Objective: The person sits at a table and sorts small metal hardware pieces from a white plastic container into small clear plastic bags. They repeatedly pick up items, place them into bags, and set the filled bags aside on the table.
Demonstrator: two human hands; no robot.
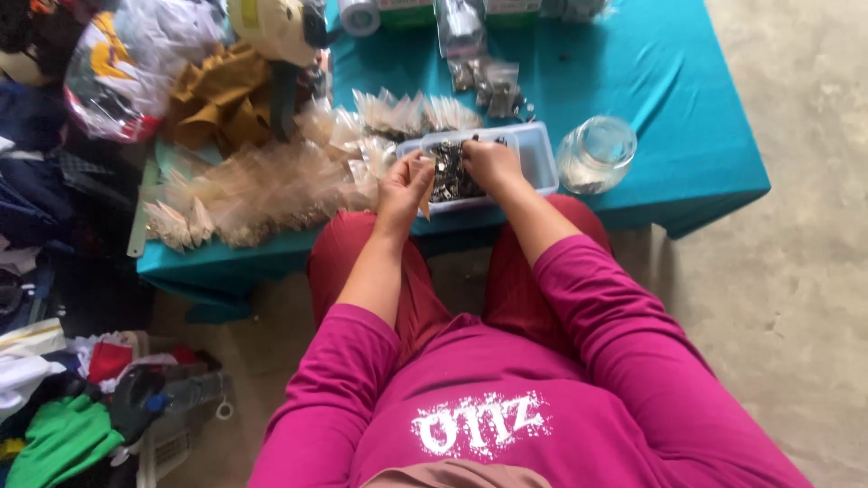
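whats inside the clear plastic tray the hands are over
The clear tray holds a heap of small dark metal pieces. The right hand covers part of the heap, and the left hand hides the tray's near left corner.

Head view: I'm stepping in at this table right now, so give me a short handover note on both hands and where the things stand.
Left hand: holds a small clear packet at the near rim of the plastic tray.
Right hand: fingers down in the small dark metal parts in the tray; whether it grips any, I cannot tell.
Done: many filled packets lie heaped left of the tray on the teal table.
Left: a good heap of parts remains in the tray. A glass jar stands to its right.
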